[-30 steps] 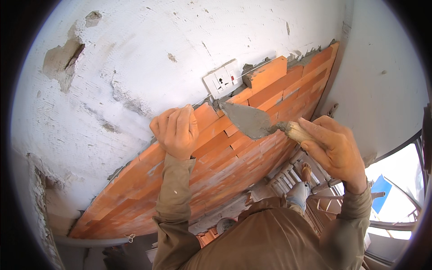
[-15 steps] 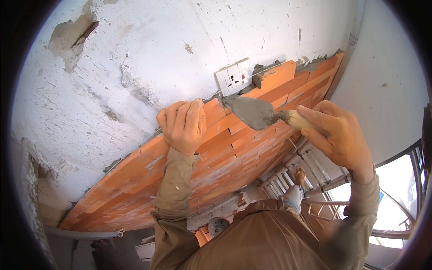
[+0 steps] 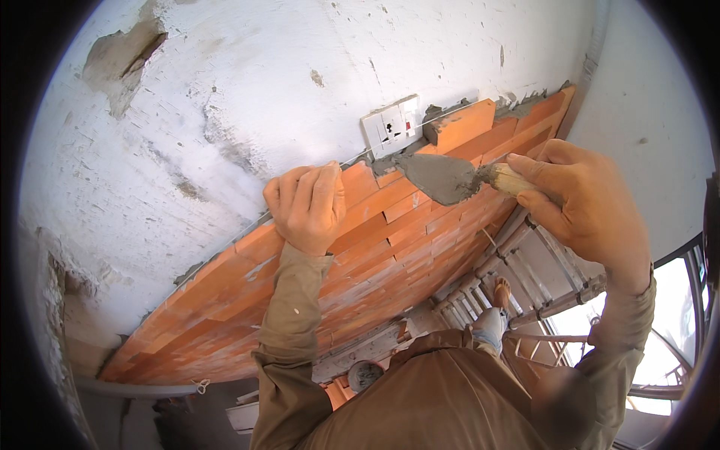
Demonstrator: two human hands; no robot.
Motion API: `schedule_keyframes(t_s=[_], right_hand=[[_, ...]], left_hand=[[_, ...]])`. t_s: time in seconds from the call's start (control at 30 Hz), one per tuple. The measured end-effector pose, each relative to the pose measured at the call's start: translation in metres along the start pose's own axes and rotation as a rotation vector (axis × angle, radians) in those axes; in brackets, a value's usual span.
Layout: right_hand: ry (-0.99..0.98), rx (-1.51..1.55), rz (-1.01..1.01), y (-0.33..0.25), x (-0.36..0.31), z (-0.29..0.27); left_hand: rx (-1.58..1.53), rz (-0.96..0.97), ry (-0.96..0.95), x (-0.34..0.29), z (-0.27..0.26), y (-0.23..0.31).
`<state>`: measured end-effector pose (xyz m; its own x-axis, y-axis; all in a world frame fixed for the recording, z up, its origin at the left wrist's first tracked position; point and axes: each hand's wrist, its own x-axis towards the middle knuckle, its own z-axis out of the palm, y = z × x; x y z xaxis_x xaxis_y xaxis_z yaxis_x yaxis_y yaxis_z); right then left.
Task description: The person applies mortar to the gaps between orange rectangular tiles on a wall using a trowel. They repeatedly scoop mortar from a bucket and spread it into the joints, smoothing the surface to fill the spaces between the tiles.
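My right hand [image 3: 574, 199] grips the wooden handle of a pointed trowel [image 3: 442, 180], its blade smeared with grey mortar. The blade's tip is at the top of the orange brick facing [image 3: 360, 225], by a patch of wet mortar [image 3: 385, 165] below a white wall socket [image 3: 392, 127]. My left hand [image 3: 306, 206] is closed over the facing's top edge, fingers curled against the white wall; what lies under them is hidden. A thin string [image 3: 356, 157] runs from beside this hand past the socket to a single raised orange brick tile [image 3: 465, 126].
Rough white plaster [image 3: 247, 90] with a broken hollow rises behind the facing. A ladder [image 3: 536, 274] stands below on the right, with a foot [image 3: 502, 291] near it. A round mortar pan [image 3: 365, 375] and loose bricks [image 3: 339, 394] lie below.
My right hand and the trowel have shifted right and slightly up, drawing the blade's tip away from my left hand. My left hand has stayed in place.
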<state>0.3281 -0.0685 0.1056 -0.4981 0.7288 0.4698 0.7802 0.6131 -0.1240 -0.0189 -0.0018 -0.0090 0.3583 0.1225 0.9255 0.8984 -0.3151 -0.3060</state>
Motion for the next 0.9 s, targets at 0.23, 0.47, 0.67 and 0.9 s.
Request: schedule_keyframes(t_s=[0.23,0.47,0.67,0.9], right_hand=[[-0.005,0.087,0.087,-0.006,-0.005,-0.006],[0.037,0.058,-0.022,-0.014,0.003,0.006],[-0.025,-0.05,-0.045,-0.017,0.011,0.004],[0.011,-0.148,-0.038,-0.005,0.002,-0.01]], left_hand=[[0.002,-0.006,0.009,0.0,-0.001,0.001],[-0.002,0.005,0.017,-0.001,0.001,0.0],[-0.005,-0.001,0.011,-0.002,0.001,0.0],[-0.003,0.003,-0.002,-0.002,0.0,-0.001]])
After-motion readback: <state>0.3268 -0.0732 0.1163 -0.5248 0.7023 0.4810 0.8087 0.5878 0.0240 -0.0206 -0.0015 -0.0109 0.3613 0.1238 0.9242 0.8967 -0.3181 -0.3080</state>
